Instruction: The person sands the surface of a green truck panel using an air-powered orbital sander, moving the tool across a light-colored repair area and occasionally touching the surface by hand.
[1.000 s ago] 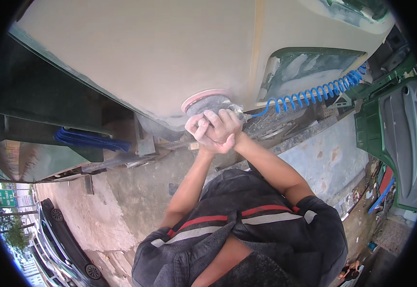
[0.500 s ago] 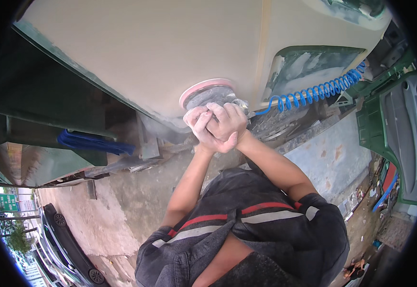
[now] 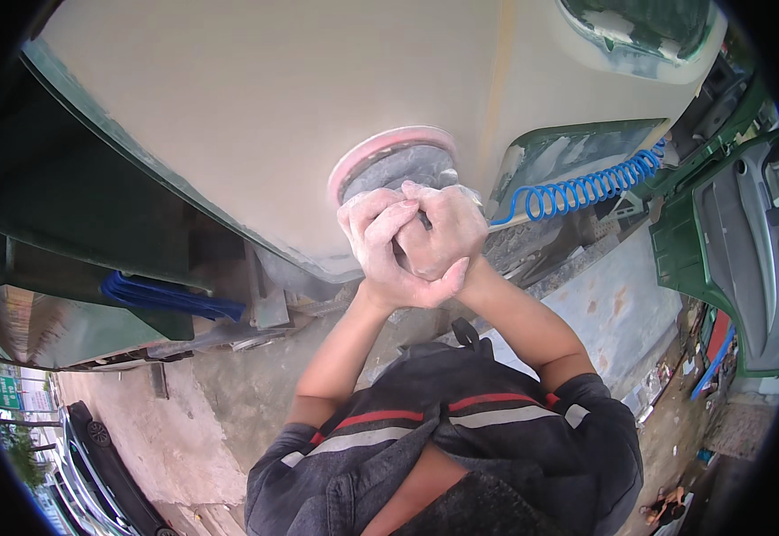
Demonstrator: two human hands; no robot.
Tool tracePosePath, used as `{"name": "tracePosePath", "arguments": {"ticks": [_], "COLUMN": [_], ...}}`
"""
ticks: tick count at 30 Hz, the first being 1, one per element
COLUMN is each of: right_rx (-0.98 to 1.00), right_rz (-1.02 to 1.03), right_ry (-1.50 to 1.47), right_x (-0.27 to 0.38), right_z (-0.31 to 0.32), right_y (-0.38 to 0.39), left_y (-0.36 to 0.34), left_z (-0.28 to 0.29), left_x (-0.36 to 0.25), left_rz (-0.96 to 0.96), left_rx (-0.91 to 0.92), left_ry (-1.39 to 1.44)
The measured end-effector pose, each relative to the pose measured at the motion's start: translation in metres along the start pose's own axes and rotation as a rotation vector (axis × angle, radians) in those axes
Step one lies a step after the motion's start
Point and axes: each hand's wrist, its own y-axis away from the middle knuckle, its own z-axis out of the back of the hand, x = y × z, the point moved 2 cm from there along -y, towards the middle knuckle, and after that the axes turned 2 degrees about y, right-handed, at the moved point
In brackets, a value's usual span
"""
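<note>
A dusty round sander [image 3: 398,176] with a pink-rimmed pad lies against the beige body panel [image 3: 300,89] of a vehicle. My left hand [image 3: 379,246] wraps its side, fingers bent and thumb stretched to the right under the other hand. Over the sander's top and right side closes my right hand [image 3: 448,230], its fingers meeting those of the left. Pale dust coats both hands, and they hide most of the tool's body. A coiled blue air hose [image 3: 586,188] runs from beside my right hand toward the right.
A green-edged recess [image 3: 577,147] and a rounded opening [image 3: 644,27] break the panel at right. Along its lower left runs a dark gap. Dark blue cloth [image 3: 171,297] hangs there. A green door-like part [image 3: 720,259] stands right; a parked car [image 3: 108,464] is at lower left.
The sander has moved up the panel, farther from its lower edge, and more of the pad's rim shows. My hands stay clasped on it. The whole view has shifted slightly.
</note>
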Motion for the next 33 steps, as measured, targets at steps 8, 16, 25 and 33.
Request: {"name": "tracePosePath", "arguments": {"ticks": [8,16,25,33], "right_rx": [-0.042,-0.086,-0.114,-0.14], "right_rz": [0.084,0.088,0.103,0.144], "right_ry": [0.012,0.022,0.016,0.049], "right_x": [-0.006,-0.01,-0.015,-0.011], "right_z": [0.008,0.015,0.023,0.026], "right_y": [-0.057,-0.105,-0.161,-0.22], "left_y": [-0.052,-0.101,-0.159,-0.216], "left_z": [0.007,0.006,0.02,0.036], "left_x": [-0.005,-0.001,-0.016,-0.025], "left_rz": [-0.024,-0.117,-0.151,-0.087], "left_rx": [-0.025,-0.127,-0.043,-0.161], "left_ry": [0.061,0.096,0.068,0.16]}}
